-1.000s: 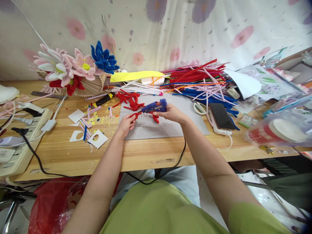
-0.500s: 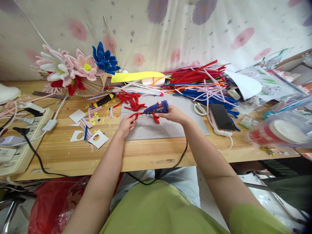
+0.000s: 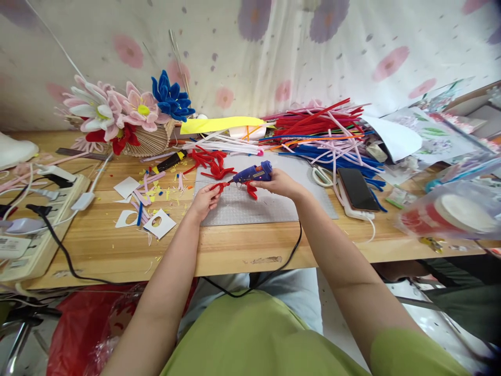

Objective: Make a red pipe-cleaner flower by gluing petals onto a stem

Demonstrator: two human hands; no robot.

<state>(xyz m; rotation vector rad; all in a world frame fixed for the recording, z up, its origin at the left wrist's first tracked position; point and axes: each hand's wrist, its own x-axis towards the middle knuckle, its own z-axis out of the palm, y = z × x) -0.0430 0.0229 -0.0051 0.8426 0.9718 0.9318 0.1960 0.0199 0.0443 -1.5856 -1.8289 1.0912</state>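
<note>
My right hand [image 3: 279, 184] is closed around a blue hot glue gun [image 3: 252, 173], its nozzle pointing left. Between the fingertips of my left hand [image 3: 207, 201] is a red pipe-cleaner petal [image 3: 222, 186], and the nozzle tip meets or nearly meets it. Another red pipe-cleaner piece [image 3: 251, 191] shows below the gun, by my right fingers; whether they hold it I cannot tell. More bent red pipe-cleaner pieces [image 3: 217, 168] lie just behind the gun. Both hands are over a grey cutting mat [image 3: 250, 211].
Pipe-cleaner flowers [image 3: 143, 109] stand back left, near a utility knife [image 3: 170, 161] and scraps. Bundles of pipe cleaners [image 3: 321, 122] lie behind the mat. Scissors [image 3: 321, 176], a phone [image 3: 357, 189] and a bagged cup [image 3: 450, 211] are right; a power strip [image 3: 58, 219] sits left. The gun's black cord [image 3: 295, 250] hangs over the edge.
The whole view has shifted slightly. Both hands keep their hold, with the glue gun's nozzle still at the red petal.
</note>
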